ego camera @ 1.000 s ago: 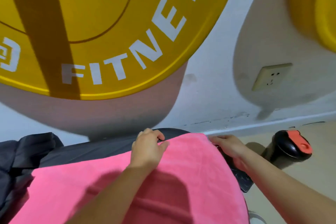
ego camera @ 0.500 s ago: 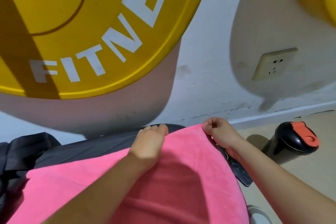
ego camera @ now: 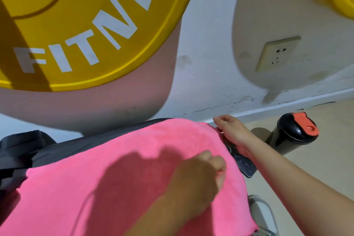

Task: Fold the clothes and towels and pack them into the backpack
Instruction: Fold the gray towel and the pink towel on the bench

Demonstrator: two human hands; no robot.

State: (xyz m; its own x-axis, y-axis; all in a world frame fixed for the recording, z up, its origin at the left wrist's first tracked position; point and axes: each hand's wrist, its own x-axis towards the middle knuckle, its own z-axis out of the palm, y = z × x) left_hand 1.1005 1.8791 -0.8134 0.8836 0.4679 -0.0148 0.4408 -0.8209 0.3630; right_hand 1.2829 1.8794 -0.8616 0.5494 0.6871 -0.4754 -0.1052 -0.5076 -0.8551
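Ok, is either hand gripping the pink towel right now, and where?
The left hand curls on the pink towel near its right edge; blur hides whether it pinches. The right hand lies open beside the far right corner, holding nothing.

Left hand (ego camera: 199,178) with curled fingers, right hand (ego camera: 234,132) outstretched farther ahead, fingers loosely straight.

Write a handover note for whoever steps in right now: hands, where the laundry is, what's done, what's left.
Left hand: fingers curled on the pink towel; grip unclear, blurred.
Right hand: relaxed at the towel's far right corner, holding nothing.
Towel lies spread over a dark surface; dark garment bunched at its left.
Done: nothing visibly folded or packed.
Left: fold both, pack them; backpack not clearly in view.
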